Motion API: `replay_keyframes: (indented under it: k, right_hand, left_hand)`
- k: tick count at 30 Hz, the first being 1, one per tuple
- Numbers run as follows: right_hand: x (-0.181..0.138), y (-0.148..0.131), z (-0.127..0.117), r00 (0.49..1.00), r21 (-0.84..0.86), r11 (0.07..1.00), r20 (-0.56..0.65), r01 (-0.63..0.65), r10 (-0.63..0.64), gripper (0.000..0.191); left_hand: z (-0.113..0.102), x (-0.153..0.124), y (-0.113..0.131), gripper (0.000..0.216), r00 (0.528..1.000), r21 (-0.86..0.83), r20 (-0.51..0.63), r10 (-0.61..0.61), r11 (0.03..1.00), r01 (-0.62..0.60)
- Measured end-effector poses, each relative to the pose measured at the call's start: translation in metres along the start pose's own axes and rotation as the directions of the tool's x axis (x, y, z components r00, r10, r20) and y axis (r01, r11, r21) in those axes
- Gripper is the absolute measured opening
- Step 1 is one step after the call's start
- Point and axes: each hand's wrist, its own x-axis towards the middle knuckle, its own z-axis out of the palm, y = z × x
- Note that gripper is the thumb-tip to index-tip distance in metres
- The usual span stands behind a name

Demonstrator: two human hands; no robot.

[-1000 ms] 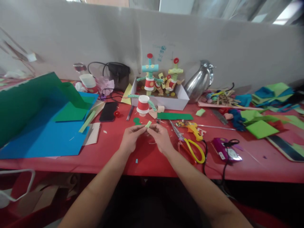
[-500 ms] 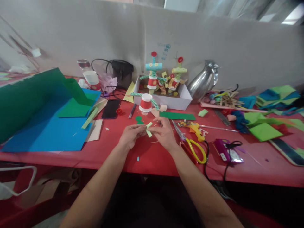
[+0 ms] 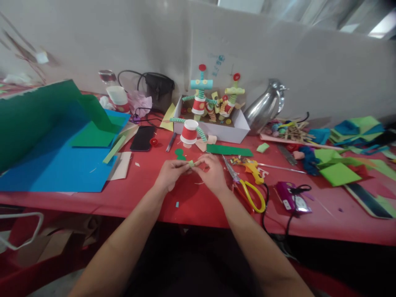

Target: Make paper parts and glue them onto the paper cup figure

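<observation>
My left hand [image 3: 171, 175] and my right hand [image 3: 210, 174] meet over the red table [image 3: 198, 202], fingertips pinched together on a small light green paper strip [image 3: 191, 163]. Only a short bit of the strip shows between the fingers. Just beyond the hands lie a dark green paper cut-out [image 3: 179, 154] and a red and white paper cup figure [image 3: 189, 133] with spiral arms. Yellow-handled scissors [image 3: 247, 186] lie right of my right hand.
A white box [image 3: 235, 131] holds paper-cup robot figures [image 3: 201, 95]. Blue and green sheets [image 3: 55, 161] cover the left. A phone [image 3: 142, 138], a glue gun [image 3: 252, 168], a steel jug [image 3: 262, 107], a purple device [image 3: 289, 197] and green paper stacks [image 3: 340, 171] lie around.
The light green strip stuck out further from my fingers before; now it is folded or gathered small between both hands. The hands stayed close together, and the camera shifted slightly.
</observation>
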Motion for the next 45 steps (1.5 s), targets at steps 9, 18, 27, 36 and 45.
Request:
replay_keyframes:
  k: [9, 18, 27, 36, 45]
  right_hand:
    - [0.000, 0.000, 0.000, 0.945, 0.351, 0.880, 0.173, -0.321, 0.276, 0.019]
    - [0.002, -0.003, 0.000, 0.902, 0.436, 0.790, 0.167, -0.431, 0.399, 0.020]
    - [0.001, -0.007, -0.002, 0.969, 0.316, 0.917, 0.130, -0.242, 0.211, 0.021]
    - [0.000, -0.008, 0.005, 0.958, 0.291, 0.914, 0.127, -0.283, 0.256, 0.025]
    - [-0.002, -0.006, 0.011, 0.920, 0.451, 0.803, 0.229, -0.389, 0.317, 0.022]
  left_hand:
    - [0.002, -0.002, 0.001, 0.030, 0.999, 0.045, 0.028, 0.023, 0.999, -0.024]
    - [0.001, -0.005, 0.002, 0.027, 0.995, 0.121, 0.093, 0.031, 0.992, -0.042]
    - [0.002, -0.002, -0.004, 0.021, 0.992, 0.246, 0.023, 0.128, 0.961, -0.130]
    - [0.006, -0.005, -0.002, 0.028, 0.994, 0.126, 0.008, 0.111, 0.986, -0.111]
    - [0.009, -0.007, 0.008, 0.050, 0.987, 0.096, -0.040, 0.157, 0.984, -0.153]
